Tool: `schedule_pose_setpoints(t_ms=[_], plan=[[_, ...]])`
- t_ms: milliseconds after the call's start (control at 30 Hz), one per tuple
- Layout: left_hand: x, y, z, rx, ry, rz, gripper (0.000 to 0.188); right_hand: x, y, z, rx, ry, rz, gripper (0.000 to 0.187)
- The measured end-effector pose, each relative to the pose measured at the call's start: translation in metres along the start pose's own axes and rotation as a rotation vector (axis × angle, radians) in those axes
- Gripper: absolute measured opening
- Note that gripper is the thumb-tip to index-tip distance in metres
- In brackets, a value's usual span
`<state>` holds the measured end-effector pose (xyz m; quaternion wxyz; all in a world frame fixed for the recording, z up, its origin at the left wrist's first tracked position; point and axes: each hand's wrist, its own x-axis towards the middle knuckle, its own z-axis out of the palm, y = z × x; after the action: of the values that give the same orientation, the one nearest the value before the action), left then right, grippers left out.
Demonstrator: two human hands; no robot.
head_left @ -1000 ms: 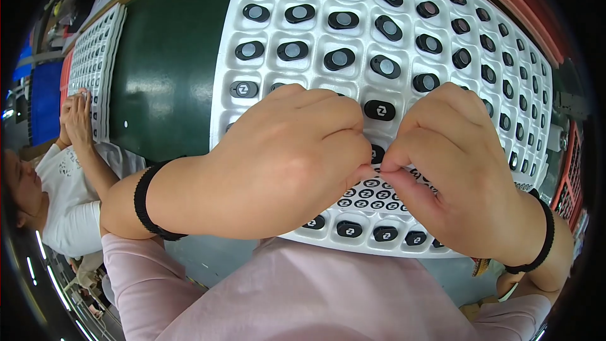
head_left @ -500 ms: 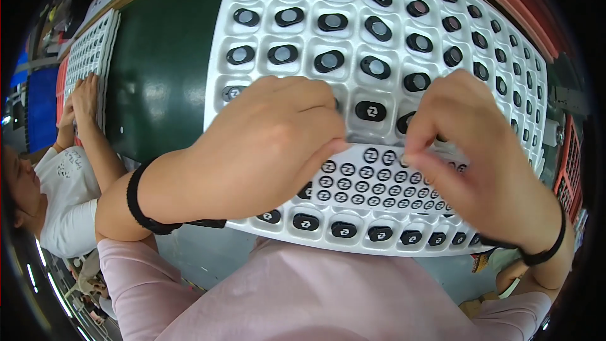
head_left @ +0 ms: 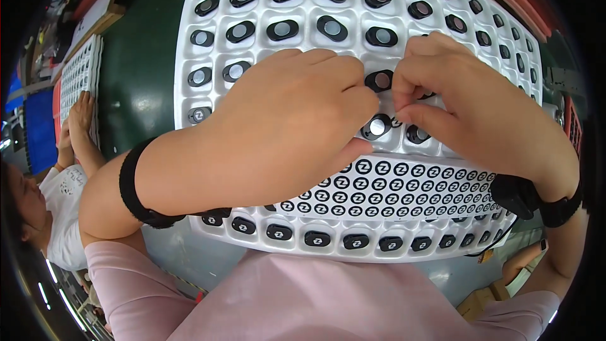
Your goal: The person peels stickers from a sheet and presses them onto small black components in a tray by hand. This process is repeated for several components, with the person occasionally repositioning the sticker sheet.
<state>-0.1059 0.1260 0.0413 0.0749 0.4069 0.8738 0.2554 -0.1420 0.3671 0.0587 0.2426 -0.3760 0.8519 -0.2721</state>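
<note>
A sheet of round stickers, white with black ring-and-letter marks, lies across the near rows of a white moulded tray. My left hand is closed, its thumb at the sheet's upper edge; its curled fingertips are hidden. Between the thumb and forefinger of my right hand is a small round sticker, held just right of a black oval part with a shiny silver disc. Black parts in the nearest row, such as this marked part, carry the same sign; farther parts show plain grey or brownish discs.
At the left, a co-worker has both hands at another white tray. Dark green table surface lies between the trays. A red edge runs behind my tray. A black cable hangs near its right front corner.
My right hand has lifted a sticker off the sheet and moved it up and left to a black part. The tray and sheet appear shifted leftward in view.
</note>
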Motion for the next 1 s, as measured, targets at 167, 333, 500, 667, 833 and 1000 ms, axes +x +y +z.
schedule_pose_setpoints(t_ms=[167,333,500,667,833,1000], plan=[[0.011,-0.006,0.006,-0.065,-0.045,-0.017,0.029,0.001,0.008,0.01,0.077,0.057,-0.056,0.007],[0.012,-0.005,0.009,-0.088,-0.011,-0.012,0.028,0.002,0.011,0.008,0.047,0.031,-0.08,0.006],[0.009,-0.004,0.008,-0.181,0.004,-0.083,0.026,0.001,0.01,0.01,0.071,0.063,-0.081,0.005],[0.006,-0.007,0.01,-0.191,0.017,-0.072,0.024,0.002,0.008,0.017,0.083,0.055,-0.037,0.004],[0.006,-0.007,0.01,-0.179,0.012,-0.068,0.024,0.0,0.003,0.023,0.05,0.095,0.01,0.004],[0.007,-0.006,0.011,-0.169,0.028,-0.056,0.023,-0.001,0.004,0.026,0.024,0.116,0.009,0.003]])
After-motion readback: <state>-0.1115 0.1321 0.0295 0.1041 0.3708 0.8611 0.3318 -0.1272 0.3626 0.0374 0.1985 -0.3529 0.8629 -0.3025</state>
